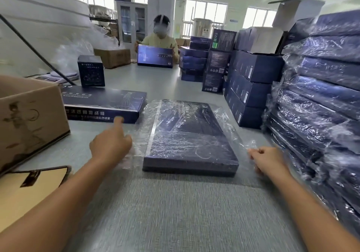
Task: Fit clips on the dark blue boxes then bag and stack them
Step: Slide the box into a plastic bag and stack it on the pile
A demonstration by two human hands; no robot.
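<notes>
On the bench [175, 203] the box [190, 135] lies half in its bag [231, 127], right hand [267, 159] pinching the film, left hand [111, 142] loose with one finger out, so a one-sided pull could tear it.

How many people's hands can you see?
4. The camera wearer's left hand points beside the plastic-bagged dark blue flat box; the right hand pinches its clear plastic bag. The far person's two hands, partly hidden, hold an upright dark blue box.
</notes>
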